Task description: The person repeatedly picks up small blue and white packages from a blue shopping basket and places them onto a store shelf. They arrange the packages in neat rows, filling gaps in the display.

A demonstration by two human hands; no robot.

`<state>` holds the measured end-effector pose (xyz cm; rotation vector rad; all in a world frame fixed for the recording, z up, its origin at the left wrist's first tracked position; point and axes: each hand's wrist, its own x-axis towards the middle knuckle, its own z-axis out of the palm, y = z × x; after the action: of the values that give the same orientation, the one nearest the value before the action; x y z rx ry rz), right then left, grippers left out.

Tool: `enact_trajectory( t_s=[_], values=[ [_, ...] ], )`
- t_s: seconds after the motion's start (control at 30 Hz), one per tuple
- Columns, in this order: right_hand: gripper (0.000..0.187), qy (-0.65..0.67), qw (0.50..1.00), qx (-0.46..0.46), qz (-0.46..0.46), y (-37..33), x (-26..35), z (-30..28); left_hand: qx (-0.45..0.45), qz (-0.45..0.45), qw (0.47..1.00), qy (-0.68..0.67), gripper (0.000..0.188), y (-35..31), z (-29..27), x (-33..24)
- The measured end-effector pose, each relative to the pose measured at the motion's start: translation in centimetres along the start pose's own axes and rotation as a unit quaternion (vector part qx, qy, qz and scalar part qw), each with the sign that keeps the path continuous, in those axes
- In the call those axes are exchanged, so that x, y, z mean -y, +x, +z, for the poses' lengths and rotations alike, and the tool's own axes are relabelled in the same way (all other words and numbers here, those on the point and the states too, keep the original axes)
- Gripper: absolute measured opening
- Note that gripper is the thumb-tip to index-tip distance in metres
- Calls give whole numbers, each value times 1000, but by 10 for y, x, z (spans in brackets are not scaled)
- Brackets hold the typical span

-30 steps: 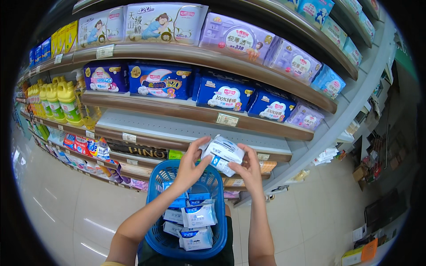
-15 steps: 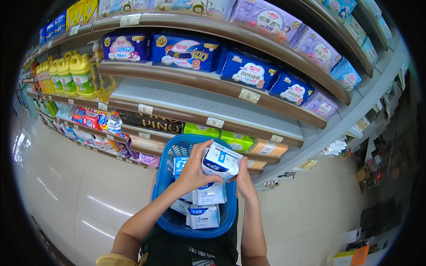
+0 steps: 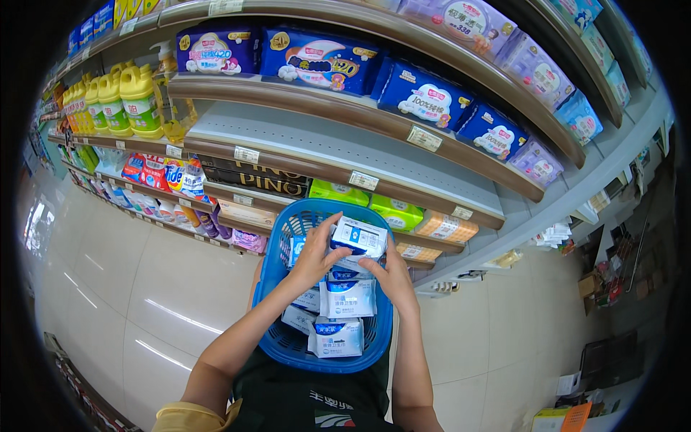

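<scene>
My left hand [image 3: 317, 252] and my right hand [image 3: 392, 276] grip a white and blue soft package [image 3: 358, 236] from its two sides, thumbs across its near face. It is held over the far part of a blue plastic basket [image 3: 268, 291], which rests against my front. Inside the basket lie several similar packs; one white and light-blue pack [image 3: 347, 298] sits just below my hands, and another pack [image 3: 336, 338] lies nearest me. A blue pack [image 3: 296, 248] shows partly behind my left wrist.
Ahead is a store shelf [image 3: 317, 151], a bare board beneath a row of dark blue packages [image 3: 317, 63]. Yellow jugs [image 3: 141, 101] stand at left. Green packs [image 3: 338, 192] and orange packs [image 3: 443, 225] sit low behind the basket. Tiled floor [image 3: 158, 309] stretches to both sides.
The held package has tipped, showing more of its upper face, and my right fingers have shifted toward its near side. The shelf and basket appear slightly moved right and up in view.
</scene>
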<state>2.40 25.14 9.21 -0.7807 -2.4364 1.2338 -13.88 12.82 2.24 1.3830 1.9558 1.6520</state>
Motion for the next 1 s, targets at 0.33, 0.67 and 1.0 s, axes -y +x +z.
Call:
enact_trajectory(
  t_s=[0.33,0.67,1.0],
  values=[
    [83,-100,990,-85,-59,19,-53,28,50,-63,997,-17,79,-3,26,33],
    [47,-160,986,-50,-9,18,-84,43,123,-82,987,58,71,-6,46,60],
    [30,-230,969,61,68,21,-89,51,126,-27,979,157,43,-5,56,72]
  ],
)
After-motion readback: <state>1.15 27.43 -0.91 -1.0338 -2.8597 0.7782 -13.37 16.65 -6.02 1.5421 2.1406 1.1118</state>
